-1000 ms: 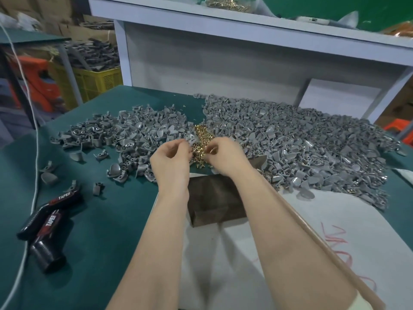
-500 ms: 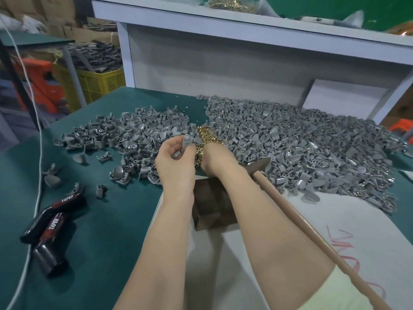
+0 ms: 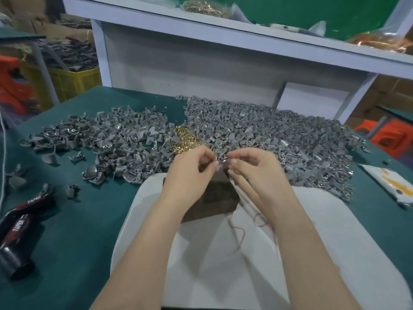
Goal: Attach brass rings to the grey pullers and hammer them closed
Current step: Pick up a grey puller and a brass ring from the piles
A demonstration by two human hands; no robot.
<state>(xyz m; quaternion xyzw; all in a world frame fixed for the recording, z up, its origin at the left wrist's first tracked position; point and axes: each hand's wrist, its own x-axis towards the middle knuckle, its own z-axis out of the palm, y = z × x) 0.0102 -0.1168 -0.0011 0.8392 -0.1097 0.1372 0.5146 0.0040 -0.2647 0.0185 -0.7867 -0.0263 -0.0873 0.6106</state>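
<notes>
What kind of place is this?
Probably a small factory workbench: big heaps of grey pullers, a pile of brass rings between them, and a yellow crate of more parts behind.

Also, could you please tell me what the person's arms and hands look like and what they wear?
The left hand and right hand are bare: no gloves, rings or watch show. The left forearm and right forearm are uncovered to the picture's lower edge; no sleeve is in view.
</notes>
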